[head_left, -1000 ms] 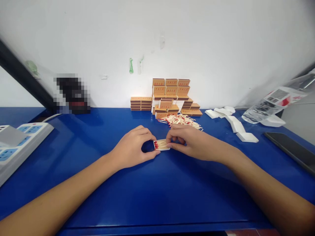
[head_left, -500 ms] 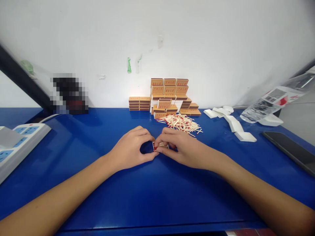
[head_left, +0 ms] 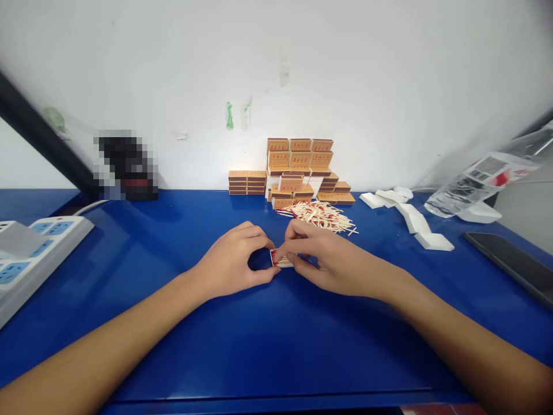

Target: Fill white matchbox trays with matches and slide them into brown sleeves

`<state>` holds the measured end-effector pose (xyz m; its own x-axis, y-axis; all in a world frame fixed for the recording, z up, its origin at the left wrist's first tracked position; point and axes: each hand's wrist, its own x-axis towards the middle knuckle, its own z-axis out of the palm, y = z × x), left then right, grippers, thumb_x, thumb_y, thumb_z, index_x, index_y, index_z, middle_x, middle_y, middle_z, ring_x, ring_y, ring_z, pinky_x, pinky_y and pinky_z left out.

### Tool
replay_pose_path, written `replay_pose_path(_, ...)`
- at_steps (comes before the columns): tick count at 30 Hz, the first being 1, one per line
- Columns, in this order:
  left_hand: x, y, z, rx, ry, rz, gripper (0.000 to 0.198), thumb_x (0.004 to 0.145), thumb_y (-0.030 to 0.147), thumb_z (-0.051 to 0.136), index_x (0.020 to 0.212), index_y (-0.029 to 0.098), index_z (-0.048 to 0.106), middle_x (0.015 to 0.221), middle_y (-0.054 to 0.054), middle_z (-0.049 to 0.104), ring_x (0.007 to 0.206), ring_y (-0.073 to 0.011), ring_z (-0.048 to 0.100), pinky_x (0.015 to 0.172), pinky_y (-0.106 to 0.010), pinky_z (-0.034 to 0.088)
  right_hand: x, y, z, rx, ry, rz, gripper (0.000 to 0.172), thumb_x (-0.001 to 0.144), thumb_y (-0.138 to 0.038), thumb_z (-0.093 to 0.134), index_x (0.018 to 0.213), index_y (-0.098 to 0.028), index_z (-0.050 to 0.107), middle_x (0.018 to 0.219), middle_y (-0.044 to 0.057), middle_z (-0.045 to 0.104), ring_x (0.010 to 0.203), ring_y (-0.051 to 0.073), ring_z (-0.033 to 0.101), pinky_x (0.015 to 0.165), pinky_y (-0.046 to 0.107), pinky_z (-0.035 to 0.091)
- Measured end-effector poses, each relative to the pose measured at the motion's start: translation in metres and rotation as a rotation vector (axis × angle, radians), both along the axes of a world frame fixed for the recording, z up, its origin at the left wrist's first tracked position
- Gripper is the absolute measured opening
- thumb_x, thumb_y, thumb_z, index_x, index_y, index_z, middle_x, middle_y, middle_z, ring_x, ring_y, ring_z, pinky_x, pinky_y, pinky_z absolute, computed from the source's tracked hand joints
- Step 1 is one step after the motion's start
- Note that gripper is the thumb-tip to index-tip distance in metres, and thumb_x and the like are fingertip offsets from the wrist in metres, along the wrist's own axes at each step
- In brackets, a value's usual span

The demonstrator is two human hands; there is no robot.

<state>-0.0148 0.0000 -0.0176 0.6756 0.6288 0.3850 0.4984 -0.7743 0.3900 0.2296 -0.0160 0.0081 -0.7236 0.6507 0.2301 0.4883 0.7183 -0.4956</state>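
Note:
A small white matchbox tray (head_left: 286,264) with red-tipped matches in it lies on the blue table between my hands. My left hand (head_left: 235,259) grips the tray's left end between thumb and fingers. The index finger of my right hand (head_left: 326,256) presses on the match heads in the tray, and its thumb is by the tray's near side; whether it pinches a match is hidden. Just behind my right hand is a loose heap of matches (head_left: 324,215). Matchboxes (head_left: 299,159) stand stacked behind the heap, against the wall.
On the blue table (head_left: 268,346), a power strip (head_left: 47,253) lies at the left. To the right are several white paper pieces (head_left: 410,218), a tilted clear bottle (head_left: 479,176) and a dark phone (head_left: 512,262). More matchboxes (head_left: 247,183) form a low stack.
My right fingers have shifted and the index finger now reaches down into the tray, showing more of the matches. My left hand keeps its grip. The whole view has moved slightly.

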Motion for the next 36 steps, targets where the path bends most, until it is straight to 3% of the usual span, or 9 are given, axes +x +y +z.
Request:
replay_pose_path(8, 0.000, 0.001, -0.001, 0.002, -0.001, 0.007, 0.022, 0.091, 0.036, 0.080, 0.107, 0.020, 0.076, 0.103, -0.005, 0.074, 0.098, -0.0243, 0.065, 0.091, -0.042, 0.056, 0.006, 0.004, -0.001, 0.069, -0.008, -0.042, 0.030, 0.095, -0.005, 0.057, 0.111, -0.020, 0.077, 0.097, 0.004, 0.057, 0.080, 0.015, 0.058, 0.071, 0.030, 0.045)
replay_pose_path(24, -0.001, 0.000, 0.001, -0.007, 0.000, 0.006, 0.022, 0.091, 0.036, 0.079, 0.107, 0.022, 0.075, 0.104, -0.005, 0.075, 0.099, -0.0249, 0.065, 0.091, -0.043, 0.056, 0.009, 0.008, -0.001, 0.074, -0.038, -0.076, 0.029, 0.097, -0.010, 0.058, 0.115, -0.022, 0.077, 0.097, 0.005, 0.061, 0.081, 0.017, 0.059, 0.072, 0.031, 0.046)
replay_pose_path(36, 0.000, -0.001, 0.001, -0.010, 0.001, 0.013, 0.020, 0.091, 0.035, 0.079, 0.105, 0.021, 0.076, 0.103, -0.006, 0.074, 0.098, -0.0246, 0.064, 0.091, -0.042, 0.056, 0.007, 0.009, -0.004, 0.042, -0.140, -0.148, 0.008, 0.098, -0.018, 0.063, 0.095, -0.019, 0.071, 0.097, 0.004, 0.061, 0.079, 0.016, 0.058, 0.069, 0.030, 0.043)
